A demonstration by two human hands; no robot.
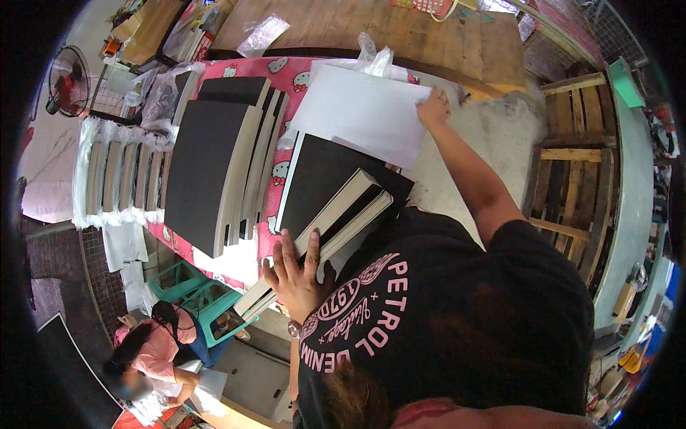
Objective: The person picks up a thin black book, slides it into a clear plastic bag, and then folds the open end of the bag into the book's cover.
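Note:
My left hand (294,277), fingers spread, rests on the pale page edges of thick black-covered books (325,214) tilted against my body. The wrist has a watch (294,329). My right hand (433,109) reaches out to the far right, its fingers curled over the edge of a large white sheet (361,107). That sheet lies on the table, and its near side meets a flat black cover (314,175). Left of it, more thick black books (207,157) stand in an overlapping row on a pink patterned tablecloth (279,171).
Plastic-wrapped books (121,171) line the table's left end. Beyond is a wooden table (343,28) with a clear plastic packet (263,36). Wooden pallets (572,179) stand at right. A person (161,350) works at lower left near a green stool (214,307). A fan (69,80) stands at far left.

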